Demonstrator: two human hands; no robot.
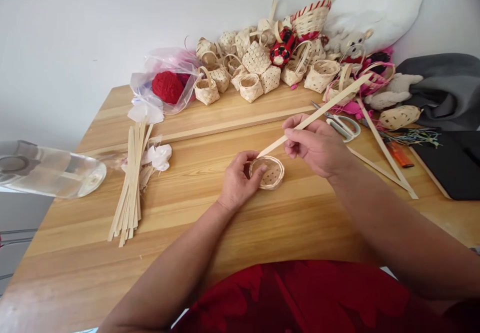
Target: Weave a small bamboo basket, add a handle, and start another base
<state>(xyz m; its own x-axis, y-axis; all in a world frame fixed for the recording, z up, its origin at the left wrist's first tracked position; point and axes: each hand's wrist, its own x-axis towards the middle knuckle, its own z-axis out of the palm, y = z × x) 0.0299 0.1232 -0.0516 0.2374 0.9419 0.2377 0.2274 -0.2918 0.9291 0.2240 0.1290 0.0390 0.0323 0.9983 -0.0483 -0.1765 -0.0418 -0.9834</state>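
My left hand (242, 179) grips a small round woven basket (273, 174) by its left side, with the thumb inside the rim. The basket has no handle and its opening faces up toward me. Between the thumb and fingers of my right hand (313, 142) is a long pale wooden strip (333, 101). The strip slants from the basket's far rim up to the right, and its pointed lower end is at or just beside that rim; whether it is tucked in I cannot tell.
A bundle of strips (130, 193) lies left, near a clear water bottle (56, 169). Several small finished baskets (251, 87) crowd the back, beside red yarn (167, 87) in a plastic bag. Scissors (343, 125), a bent strip (386, 145) and an orange lighter (400, 154) are right.
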